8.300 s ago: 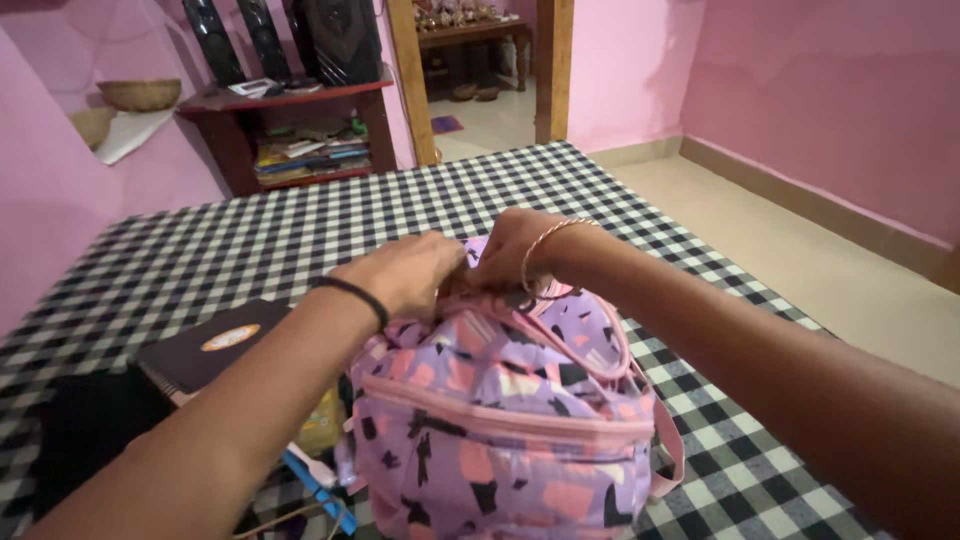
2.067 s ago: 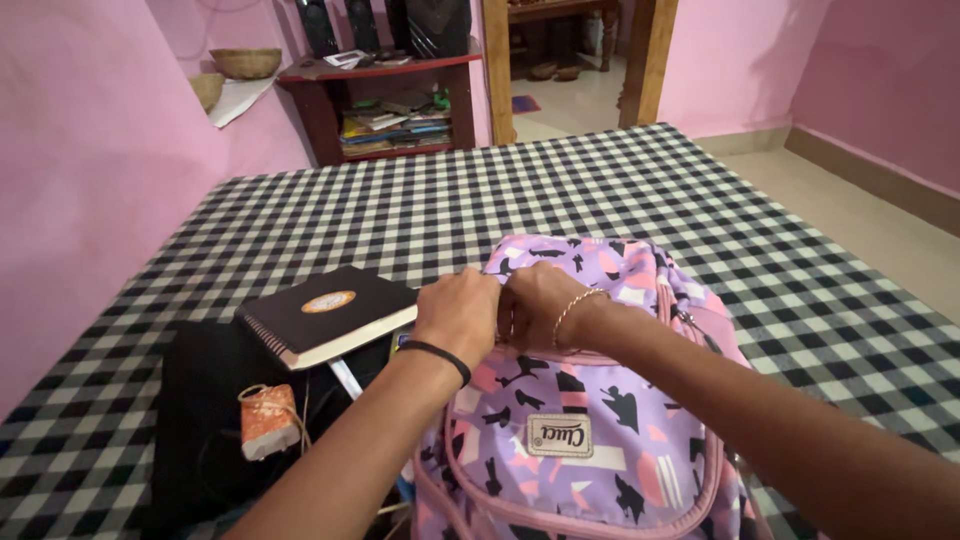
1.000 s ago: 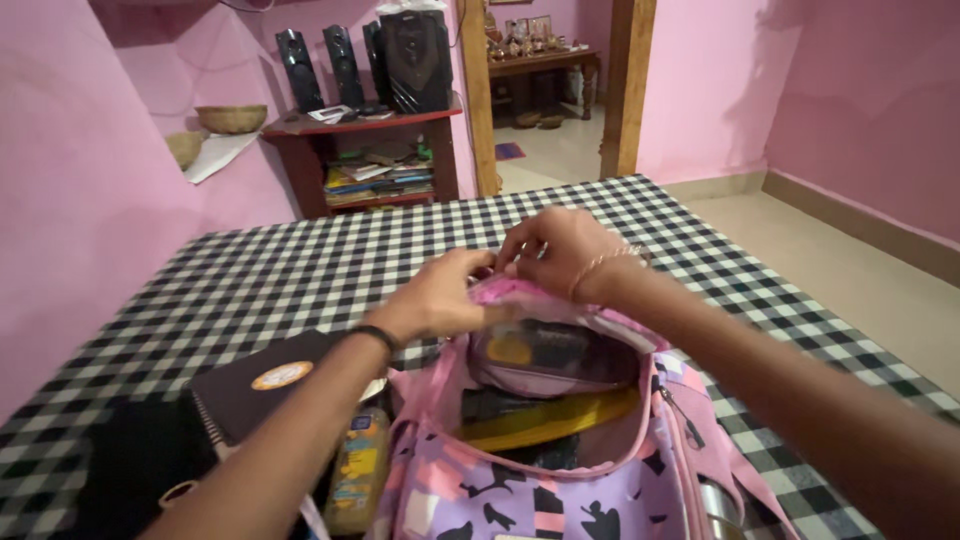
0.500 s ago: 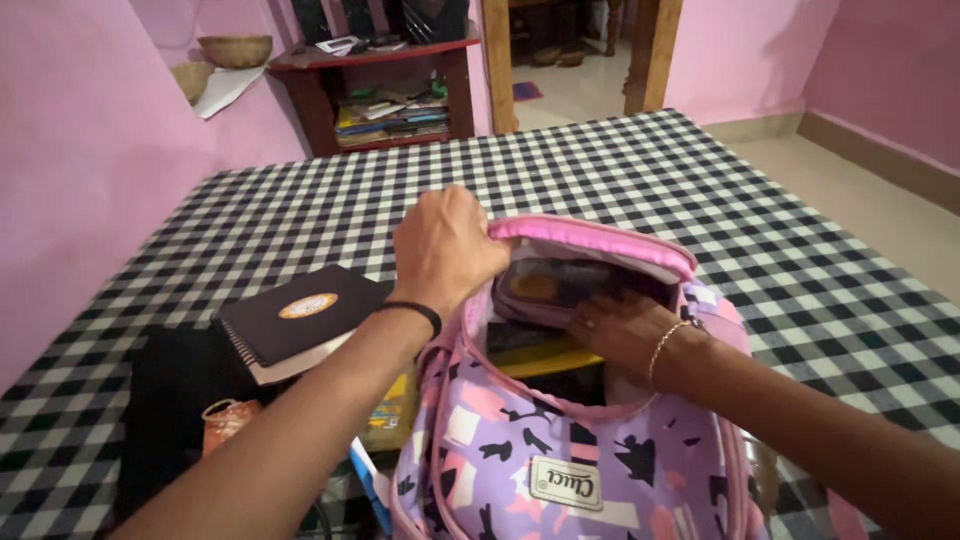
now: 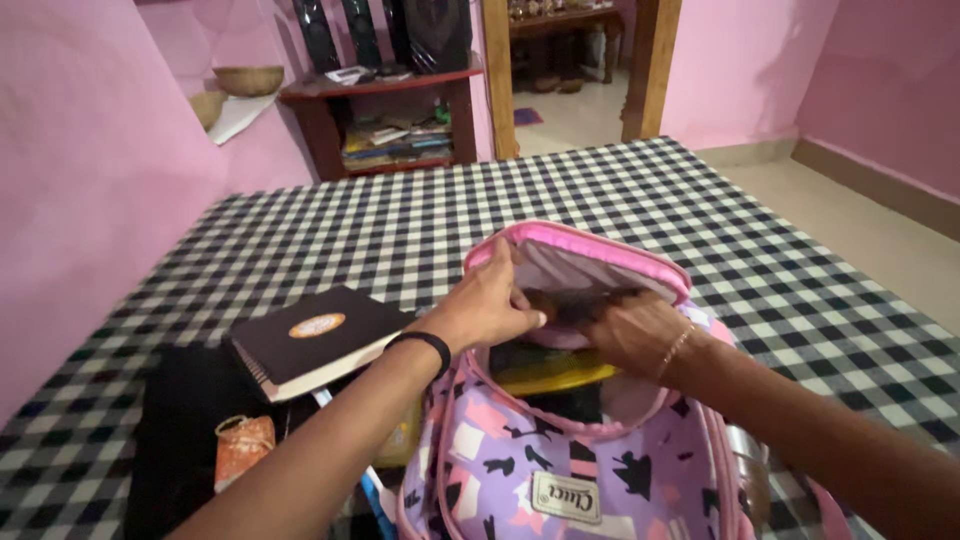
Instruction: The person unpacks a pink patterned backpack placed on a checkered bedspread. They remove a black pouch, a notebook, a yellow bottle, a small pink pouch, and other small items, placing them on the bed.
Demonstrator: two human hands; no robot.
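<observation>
Item: pink-and-purple patterned fabric backpack [image 5: 560,470], unzipped. Left hand [image 5: 490,305] fingers pinch the rim wide; right hand [image 5: 630,335] fingers curl inside, contents unclear. Black spiral notebook [image 5: 315,340] left. Step: rummaging; next, a firmer grasp.
</observation>
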